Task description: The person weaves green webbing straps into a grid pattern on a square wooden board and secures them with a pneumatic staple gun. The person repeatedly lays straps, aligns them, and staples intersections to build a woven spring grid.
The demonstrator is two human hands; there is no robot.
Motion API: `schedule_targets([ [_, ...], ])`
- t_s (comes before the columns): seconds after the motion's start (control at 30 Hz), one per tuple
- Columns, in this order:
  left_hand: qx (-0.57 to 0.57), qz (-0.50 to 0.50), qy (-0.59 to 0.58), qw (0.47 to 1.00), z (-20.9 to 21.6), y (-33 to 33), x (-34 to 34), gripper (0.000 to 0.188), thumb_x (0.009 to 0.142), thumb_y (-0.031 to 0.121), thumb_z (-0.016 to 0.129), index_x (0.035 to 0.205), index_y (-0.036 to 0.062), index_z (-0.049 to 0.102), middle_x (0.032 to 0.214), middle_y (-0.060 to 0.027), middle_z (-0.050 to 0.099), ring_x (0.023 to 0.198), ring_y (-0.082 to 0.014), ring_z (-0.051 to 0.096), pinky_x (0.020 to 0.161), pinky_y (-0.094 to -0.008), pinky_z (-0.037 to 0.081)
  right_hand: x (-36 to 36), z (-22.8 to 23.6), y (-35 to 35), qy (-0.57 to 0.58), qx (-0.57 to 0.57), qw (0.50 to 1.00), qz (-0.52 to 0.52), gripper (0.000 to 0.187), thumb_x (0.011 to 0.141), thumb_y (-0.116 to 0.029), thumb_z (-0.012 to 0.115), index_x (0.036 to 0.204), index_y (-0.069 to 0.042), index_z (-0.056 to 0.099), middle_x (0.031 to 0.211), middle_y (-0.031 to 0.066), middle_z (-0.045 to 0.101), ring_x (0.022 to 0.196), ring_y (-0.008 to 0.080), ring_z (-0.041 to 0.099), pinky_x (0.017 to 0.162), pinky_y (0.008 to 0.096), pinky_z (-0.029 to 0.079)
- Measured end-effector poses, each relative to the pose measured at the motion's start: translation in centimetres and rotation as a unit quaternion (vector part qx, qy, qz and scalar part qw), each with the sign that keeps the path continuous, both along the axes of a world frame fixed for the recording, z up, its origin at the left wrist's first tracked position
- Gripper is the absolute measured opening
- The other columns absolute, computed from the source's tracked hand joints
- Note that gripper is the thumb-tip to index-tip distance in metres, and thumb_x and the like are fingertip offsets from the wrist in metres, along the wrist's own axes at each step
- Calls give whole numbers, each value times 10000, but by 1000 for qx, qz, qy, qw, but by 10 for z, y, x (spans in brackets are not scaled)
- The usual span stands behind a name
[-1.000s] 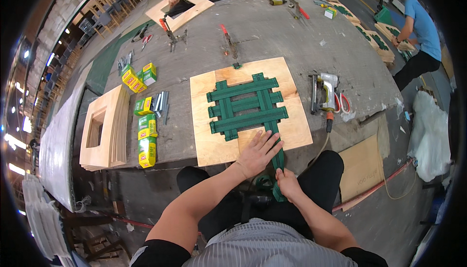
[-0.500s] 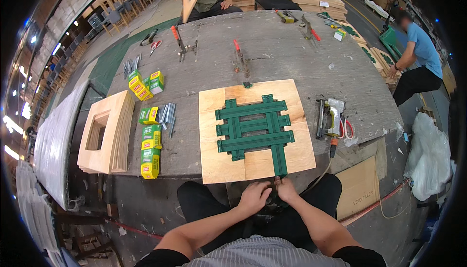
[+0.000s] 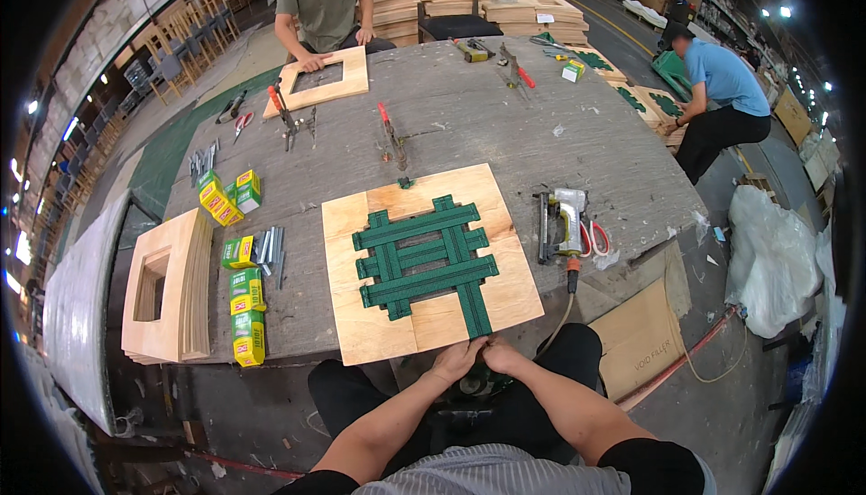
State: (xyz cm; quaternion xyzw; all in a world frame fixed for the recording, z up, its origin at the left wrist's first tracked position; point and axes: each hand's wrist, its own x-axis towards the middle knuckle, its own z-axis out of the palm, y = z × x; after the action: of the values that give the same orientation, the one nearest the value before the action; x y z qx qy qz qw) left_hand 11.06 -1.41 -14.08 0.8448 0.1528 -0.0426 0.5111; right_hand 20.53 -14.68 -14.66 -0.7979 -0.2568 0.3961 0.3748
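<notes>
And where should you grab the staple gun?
Probably by the handle, from the near side: the staple gun lies with its handle pointing toward the person, down to the orange hose fitting. The long black magazine is on the left and red-handled scissors sit close on the right, so slide fingers in carefully.

Passage lies between board (image 3: 510,270) and boxes (image 3: 247,291); a staple gun (image 3: 570,223) obstructs rightward.
</notes>
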Motion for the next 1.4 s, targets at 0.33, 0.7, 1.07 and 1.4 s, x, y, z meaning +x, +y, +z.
schedule_targets([
  [0.33,147,-3,-153,977,-18,4,15,438,1060,427,477,1312,120,663,1361,-180,637,1265,-412,570,1071,-505,434,-19,2,-4,-247,-39,968,-33,346,1006,-272,529,1030,41,676,1031,264,707,1005,420,686,895,525,526],
  [0.7,309,24,-231,922,-19,1,23,385,1005,411,593,1240,124,695,1226,-174,685,1132,-432,627,973,-537,489,178,171,-55,-394,-120,868,-277,350,894,-368,745,963,-26,730,921,202,739,906,370,727,786,461,564],
  [1.07,234,-18,-55,971,-24,9,14,580,1019,550,435,1462,182,508,1579,-78,461,1433,-301,451,1173,-468,378,247,136,-6,-326,-253,862,-293,422,726,-219,791,1057,38,743,1145,278,720,1108,381,705,940,428,569],
  [1.4,236,10,-106,966,-12,20,15,527,983,542,489,1380,203,561,1469,-103,545,1352,-362,498,1124,-519,407,147,244,-22,46,296,866,-402,295,839,-73,760,1064,-59,570,721,51,577,539,180,585,468,364,491],
])
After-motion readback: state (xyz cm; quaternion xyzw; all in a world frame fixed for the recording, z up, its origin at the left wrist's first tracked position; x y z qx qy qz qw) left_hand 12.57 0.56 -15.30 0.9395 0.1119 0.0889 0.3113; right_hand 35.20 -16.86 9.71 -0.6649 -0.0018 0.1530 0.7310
